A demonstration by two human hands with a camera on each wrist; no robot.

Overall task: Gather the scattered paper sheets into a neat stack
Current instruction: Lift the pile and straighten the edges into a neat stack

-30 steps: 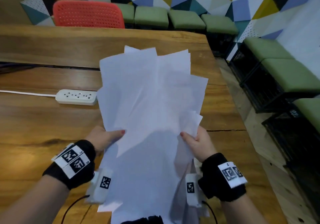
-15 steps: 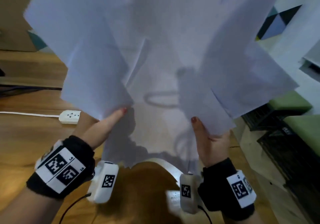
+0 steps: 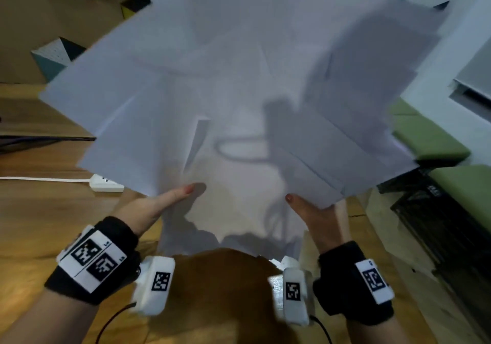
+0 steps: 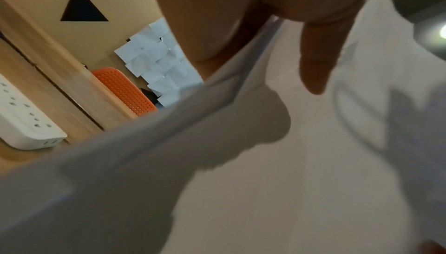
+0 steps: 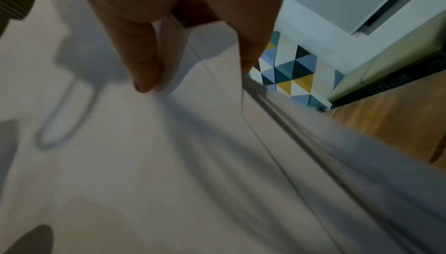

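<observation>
The long brown wooden table (image 3: pixel 39 226) ran beneath everything. Above it, the fanned bundle of white paper sheets (image 3: pixel 239 91) was lifted clear of the wood, upright and splayed wide, corners jutting at all angles, blurred at the top. The left hand (image 3: pixel 156 205) pinched the bundle's lower left edge, thumb in front, fingers behind the paper. The right hand (image 3: pixel 313 213) pinched the lower right edge the same way, thumb flat on the front sheet. Off to the left, the white plastic power strip (image 3: pixel 106 183) lay on the table, half hidden behind the paper.
</observation>
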